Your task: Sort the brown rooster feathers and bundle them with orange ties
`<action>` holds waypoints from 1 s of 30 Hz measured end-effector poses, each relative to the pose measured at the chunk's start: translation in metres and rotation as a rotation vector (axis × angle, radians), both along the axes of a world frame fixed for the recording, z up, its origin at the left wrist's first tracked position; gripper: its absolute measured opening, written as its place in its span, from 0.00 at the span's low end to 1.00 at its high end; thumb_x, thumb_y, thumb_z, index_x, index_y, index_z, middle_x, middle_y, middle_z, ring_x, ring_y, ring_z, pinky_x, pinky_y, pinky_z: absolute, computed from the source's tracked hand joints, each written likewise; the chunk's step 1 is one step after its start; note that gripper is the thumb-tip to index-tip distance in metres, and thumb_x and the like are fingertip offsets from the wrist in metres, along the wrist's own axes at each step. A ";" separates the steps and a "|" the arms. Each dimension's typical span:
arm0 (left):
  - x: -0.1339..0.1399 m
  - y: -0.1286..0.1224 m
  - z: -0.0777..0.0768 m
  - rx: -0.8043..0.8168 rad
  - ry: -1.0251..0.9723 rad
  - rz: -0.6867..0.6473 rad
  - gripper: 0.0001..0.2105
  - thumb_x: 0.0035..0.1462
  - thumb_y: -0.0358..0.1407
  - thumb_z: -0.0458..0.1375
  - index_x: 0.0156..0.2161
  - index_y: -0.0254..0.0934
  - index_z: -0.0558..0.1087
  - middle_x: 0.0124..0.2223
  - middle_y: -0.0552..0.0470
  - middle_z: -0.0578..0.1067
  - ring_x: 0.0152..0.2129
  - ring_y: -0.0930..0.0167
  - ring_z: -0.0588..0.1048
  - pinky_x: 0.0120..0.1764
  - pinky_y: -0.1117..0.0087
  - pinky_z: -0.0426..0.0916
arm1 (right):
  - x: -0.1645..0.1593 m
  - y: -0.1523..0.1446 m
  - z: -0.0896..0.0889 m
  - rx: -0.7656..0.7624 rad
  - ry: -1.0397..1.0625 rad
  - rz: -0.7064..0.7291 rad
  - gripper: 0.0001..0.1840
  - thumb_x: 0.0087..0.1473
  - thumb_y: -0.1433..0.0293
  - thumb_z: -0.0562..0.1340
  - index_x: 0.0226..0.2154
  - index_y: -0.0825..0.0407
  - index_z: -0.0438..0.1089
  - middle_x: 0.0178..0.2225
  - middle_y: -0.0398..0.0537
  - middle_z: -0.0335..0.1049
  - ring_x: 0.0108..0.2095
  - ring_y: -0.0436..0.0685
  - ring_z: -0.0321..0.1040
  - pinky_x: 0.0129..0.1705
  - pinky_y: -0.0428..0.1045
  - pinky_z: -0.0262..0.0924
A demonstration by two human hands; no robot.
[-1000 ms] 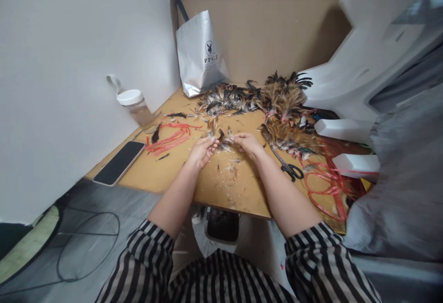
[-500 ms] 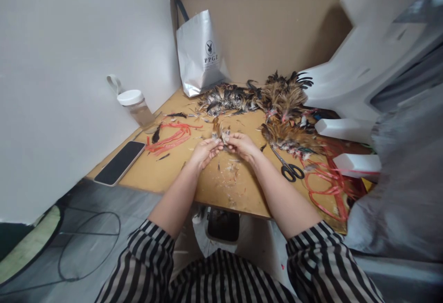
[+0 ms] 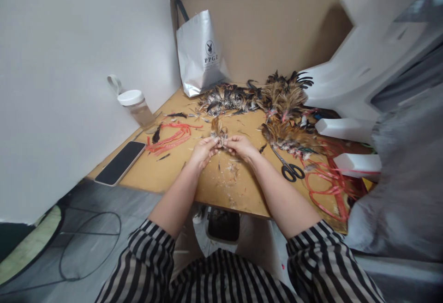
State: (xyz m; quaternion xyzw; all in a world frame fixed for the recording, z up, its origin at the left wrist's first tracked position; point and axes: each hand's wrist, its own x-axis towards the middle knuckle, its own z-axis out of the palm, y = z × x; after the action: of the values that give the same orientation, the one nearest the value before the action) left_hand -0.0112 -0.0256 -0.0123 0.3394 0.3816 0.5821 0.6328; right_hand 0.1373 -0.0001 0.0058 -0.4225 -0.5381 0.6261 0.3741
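Small brown feathers [image 3: 217,128] stick up between my two hands, over the middle of the table. My left hand [image 3: 205,152] is closed, pinching them at their base from the left. Opposite it, my right hand [image 3: 239,147] pinches the same small clump from the right, fingertips almost meeting the left ones. How many feathers each hand has is too small to make out. Behind the hands lies a heap of dark, mottled feathers [image 3: 228,99]. Tied bunches of brown feathers [image 3: 282,93] and golden-brown feathers [image 3: 292,136] lie to the right.
Scissors [image 3: 292,171] with black handles lie right of my right arm, near tangled red strips [image 3: 327,185]. Further red strips [image 3: 173,137], a phone [image 3: 120,163] and a lidded jar [image 3: 136,108] are on the left. A silver bag [image 3: 200,56] stands behind. Feather scraps litter the table [image 3: 249,192].
The brown feathers between my fingertips show more plainly and stand slightly apart. My right hand has shifted a little; both hands keep their pinch. Everything else looks the same.
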 end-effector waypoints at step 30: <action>0.007 -0.003 0.007 0.101 0.178 0.059 0.10 0.40 0.37 0.63 0.27 0.30 0.72 0.23 0.50 0.74 0.19 0.78 0.70 0.21 0.81 0.60 | -0.010 -0.004 0.001 -0.180 0.191 -0.057 0.15 0.29 0.67 0.68 0.16 0.56 0.61 0.15 0.42 0.65 0.13 0.41 0.50 0.13 0.39 0.41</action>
State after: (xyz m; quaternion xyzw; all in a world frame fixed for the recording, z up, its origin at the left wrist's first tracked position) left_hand -0.0039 -0.0283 -0.0057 0.4100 0.4164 0.5864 0.5609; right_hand 0.1274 -0.0044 0.0066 -0.4079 -0.4295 0.6984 0.4018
